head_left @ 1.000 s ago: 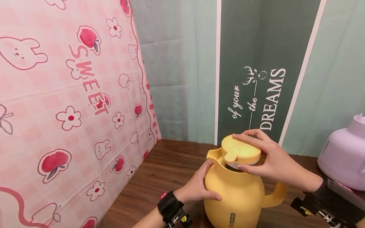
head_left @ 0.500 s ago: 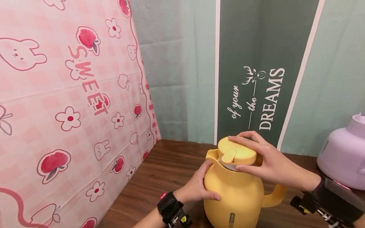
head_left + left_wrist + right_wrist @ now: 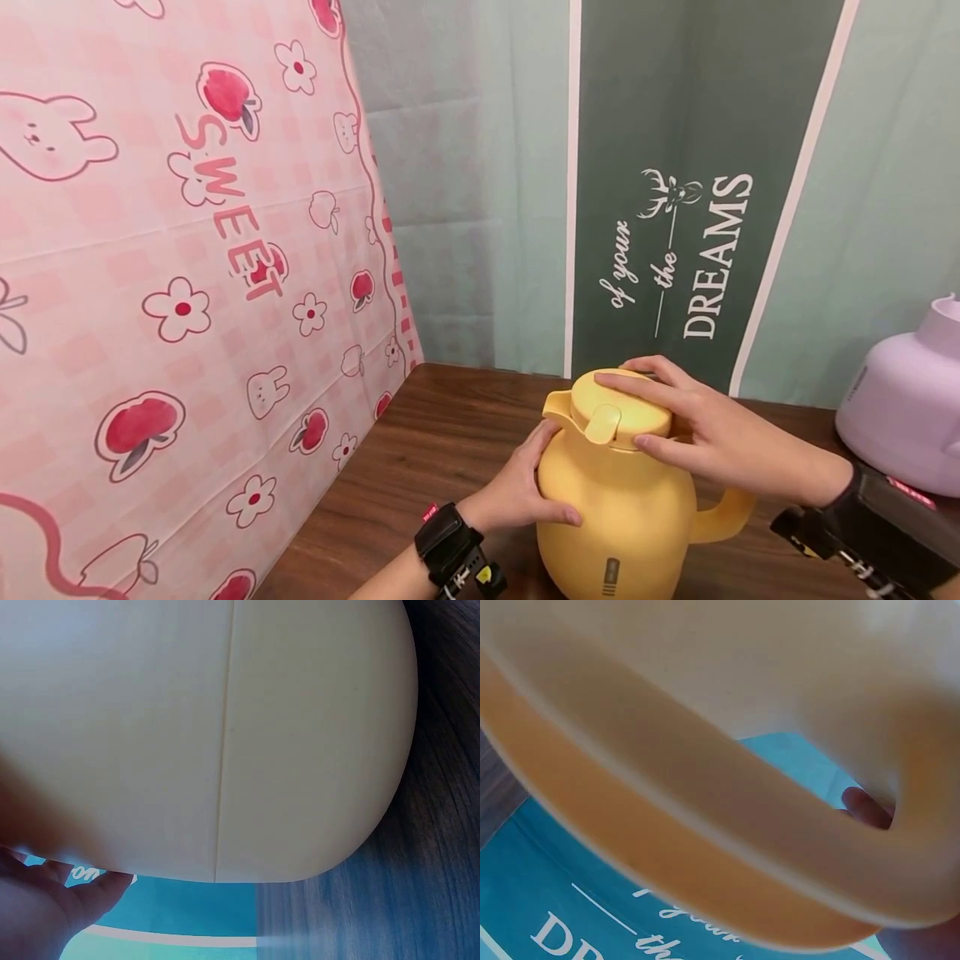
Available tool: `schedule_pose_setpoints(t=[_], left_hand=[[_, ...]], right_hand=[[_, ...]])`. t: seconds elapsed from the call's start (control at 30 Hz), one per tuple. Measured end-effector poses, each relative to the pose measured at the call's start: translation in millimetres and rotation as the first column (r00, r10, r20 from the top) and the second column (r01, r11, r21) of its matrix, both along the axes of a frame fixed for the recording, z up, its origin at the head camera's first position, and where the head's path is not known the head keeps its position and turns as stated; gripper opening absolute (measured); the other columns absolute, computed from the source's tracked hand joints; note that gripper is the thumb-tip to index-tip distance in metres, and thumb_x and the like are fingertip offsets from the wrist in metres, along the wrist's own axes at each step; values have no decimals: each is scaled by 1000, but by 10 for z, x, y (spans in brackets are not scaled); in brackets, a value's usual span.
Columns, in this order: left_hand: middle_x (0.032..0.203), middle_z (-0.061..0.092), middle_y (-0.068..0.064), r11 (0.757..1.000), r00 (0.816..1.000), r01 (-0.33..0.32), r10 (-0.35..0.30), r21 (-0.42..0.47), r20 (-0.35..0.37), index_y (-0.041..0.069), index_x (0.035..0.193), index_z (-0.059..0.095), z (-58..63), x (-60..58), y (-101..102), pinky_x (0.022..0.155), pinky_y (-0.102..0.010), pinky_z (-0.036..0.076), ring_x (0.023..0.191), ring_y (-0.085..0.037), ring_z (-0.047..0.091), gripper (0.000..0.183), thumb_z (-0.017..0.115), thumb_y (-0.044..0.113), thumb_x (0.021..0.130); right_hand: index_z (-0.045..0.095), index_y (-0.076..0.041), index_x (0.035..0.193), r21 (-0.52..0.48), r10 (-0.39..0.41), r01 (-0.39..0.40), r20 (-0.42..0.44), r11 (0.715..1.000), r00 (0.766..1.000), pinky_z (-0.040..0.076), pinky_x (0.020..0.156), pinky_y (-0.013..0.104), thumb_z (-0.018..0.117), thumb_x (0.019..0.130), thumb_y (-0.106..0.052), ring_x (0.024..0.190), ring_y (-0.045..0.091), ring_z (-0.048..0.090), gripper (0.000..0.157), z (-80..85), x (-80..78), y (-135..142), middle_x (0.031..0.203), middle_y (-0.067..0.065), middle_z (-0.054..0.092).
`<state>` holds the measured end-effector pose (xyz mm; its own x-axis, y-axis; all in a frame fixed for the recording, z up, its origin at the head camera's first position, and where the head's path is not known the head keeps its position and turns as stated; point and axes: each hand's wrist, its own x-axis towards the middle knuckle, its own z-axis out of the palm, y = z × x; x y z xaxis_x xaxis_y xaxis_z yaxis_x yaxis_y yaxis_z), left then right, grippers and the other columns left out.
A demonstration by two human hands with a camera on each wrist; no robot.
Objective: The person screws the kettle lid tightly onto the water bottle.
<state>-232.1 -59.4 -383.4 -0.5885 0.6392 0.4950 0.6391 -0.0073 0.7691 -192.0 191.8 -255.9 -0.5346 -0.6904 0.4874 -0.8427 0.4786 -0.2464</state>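
Observation:
A yellow thermos jug [image 3: 618, 512] stands upright on the wooden table in the head view. My left hand [image 3: 525, 492] holds its left side, thumb across the front and the other fingers behind. On the jug's mouth sits the round yellow lid [image 3: 618, 387], its tab beside the spout [image 3: 558, 406]. My right hand [image 3: 693, 421] grips this lid from the right, thumb at its front edge and fingers over the top. The smooth jug body [image 3: 225, 742] fills most of the left wrist view. Large in the right wrist view is the jug's handle [image 3: 705, 802], which partly hides my right hand.
A lilac jug [image 3: 903, 408] without a visible lid stands at the far right. The dark wooden table [image 3: 420, 433] meets a green cloth [image 3: 457, 250] behind and a pink patterned cloth [image 3: 225, 350] on the left.
My right hand has brought the lid left and down into the jug's mouth; the dark opening and the lid's pale underside are now hidden. The left hand has stayed on the jug.

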Motion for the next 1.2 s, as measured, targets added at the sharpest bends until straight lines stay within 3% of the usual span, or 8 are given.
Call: schedule_pose_setpoints(t=[0.17, 0.27, 0.43, 0.57, 0.7, 0.93, 1.2], left_hand=[[136, 37, 4, 1000, 1000, 6, -6, 8, 7, 28, 145, 26, 5, 1, 3, 98, -32, 42, 120, -14, 46, 95, 67, 68, 70], [136, 37, 4, 1000, 1000, 7, -7, 13, 11, 27, 145, 26, 4, 4, 1, 97, -32, 42, 119, -14, 46, 95, 68, 67, 70], [136, 37, 5, 1000, 1000, 0, 0, 5, 11, 28, 144, 26, 4, 4, -3, 97, -31, 42, 119, -13, 46, 94, 67, 68, 70], [135, 37, 5, 1000, 1000, -8, 8, -8, 10, 29, 143, 28, 9, 2, -5, 97, -31, 42, 120, -13, 45, 92, 67, 69, 70], [136, 36, 6, 1000, 999, -7, 8, -21, 37, 29, 142, 27, 15, 1, -12, 97, -31, 42, 121, -13, 43, 91, 66, 69, 70], [138, 35, 6, 1000, 999, -1, 2, -20, 42, 29, 144, 26, 21, -3, -7, 98, -32, 42, 123, -13, 42, 93, 66, 69, 70], [136, 37, 5, 1000, 999, 3, -3, 2, 42, 28, 143, 28, 6, -2, 0, 96, -32, 43, 120, -14, 45, 92, 68, 67, 70]], right_hand=[[40, -26, 144, -6, 39, -39, 86, 999, 995, 49, 71, 22, 66, 91, -18, 92, 2, 55, 59, 7, -2, 17, 132, -9, 40], [38, -28, 144, 20, 22, -24, 110, 1000, 994, 50, 71, 23, 65, 92, -22, 93, 2, 55, 59, 30, 10, 21, 134, -10, 39], [34, -32, 146, 137, -48, 46, 10, 990, 999, 50, 81, 28, 67, 90, -36, 110, 7, 53, 65, 151, 41, 8, 145, -9, 33], [29, -32, 148, 204, -22, 19, 14, 979, 1000, 42, 96, 29, 70, 86, -27, 128, 11, 40, 75, 316, 36, -24, 148, -13, 32], [39, -34, 143, 259, 19, -36, 67, 965, 998, 41, 97, 31, 70, 80, -15, 131, 14, 38, 73, 453, -15, -67, 145, -13, 36], [54, -30, 135, 304, 23, -37, 50, 952, 998, 46, 89, 37, 74, 77, -18, 122, 17, 46, 62, 532, -74, -108, 137, -6, 47], [61, -32, 128, 301, -50, 73, -83, 951, 995, 48, 68, 28, 70, 83, -47, 99, 2, 52, 48, 519, -46, -119, 123, -15, 53]])
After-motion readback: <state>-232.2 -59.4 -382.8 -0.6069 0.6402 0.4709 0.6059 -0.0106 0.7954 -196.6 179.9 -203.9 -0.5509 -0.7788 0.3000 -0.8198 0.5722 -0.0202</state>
